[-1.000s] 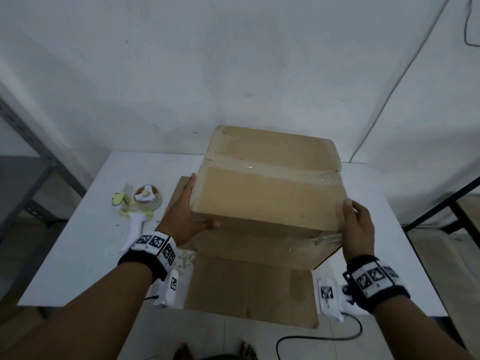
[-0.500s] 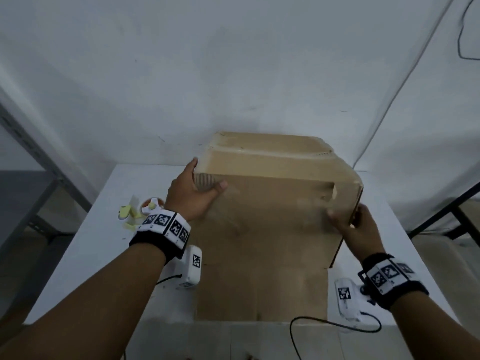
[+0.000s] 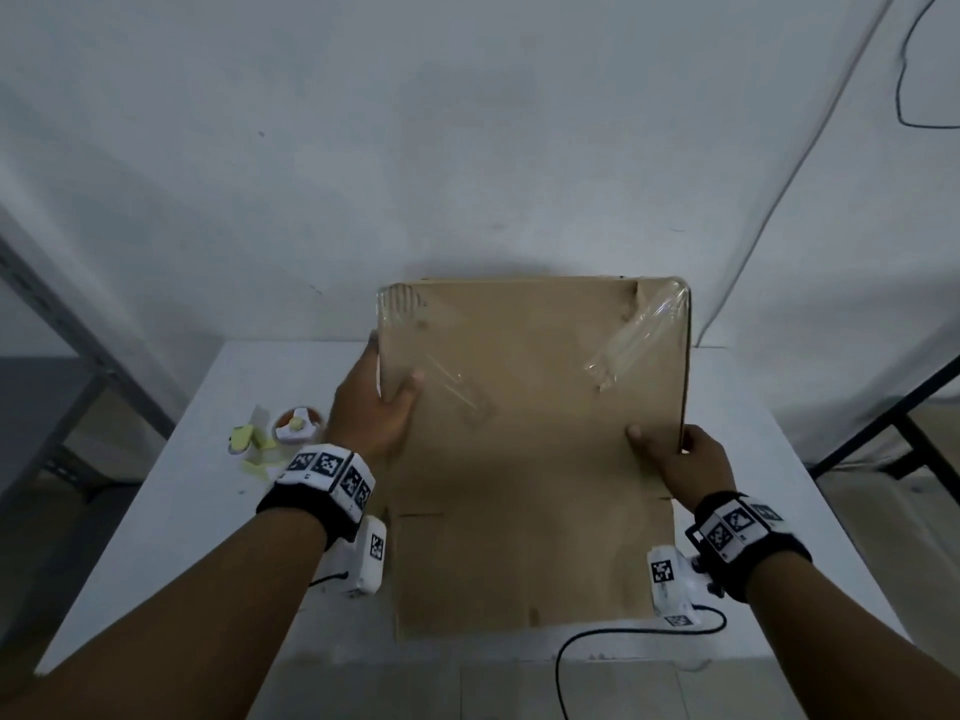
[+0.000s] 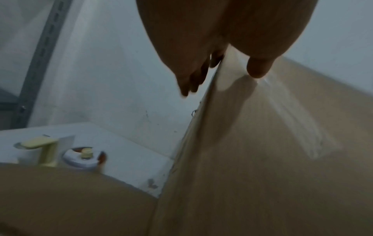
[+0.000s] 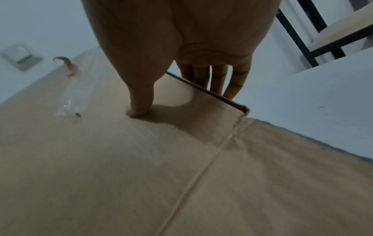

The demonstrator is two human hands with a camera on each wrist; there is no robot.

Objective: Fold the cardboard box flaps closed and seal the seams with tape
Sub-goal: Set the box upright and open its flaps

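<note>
A brown cardboard box (image 3: 524,407) stands on the white table (image 3: 197,491), one broad face turned toward me, with a flap (image 3: 519,569) running down to the table's near edge. Crumpled clear tape (image 3: 639,335) clings to its upper right. My left hand (image 3: 374,407) grips the box's left edge, thumb on the face, fingers behind (image 4: 191,81). My right hand (image 3: 680,459) grips the right edge (image 5: 212,92), thumb (image 5: 139,105) pressed on the face, fingers behind the edge. A white and yellow tape dispenser (image 3: 280,433) lies left of the box (image 4: 262,159).
A grey wall stands close behind the table. A metal shelf frame (image 3: 78,345) is at the left, and a dark-framed bench (image 3: 893,407) at the right. A black cable (image 3: 613,636) hangs over the table's front edge. A wall switch (image 5: 20,57) shows in the right wrist view.
The box has been tipped away from me: the taped side that faced up one second ago is now out of sight, and a plain face shows. Both hands moved along with the edges.
</note>
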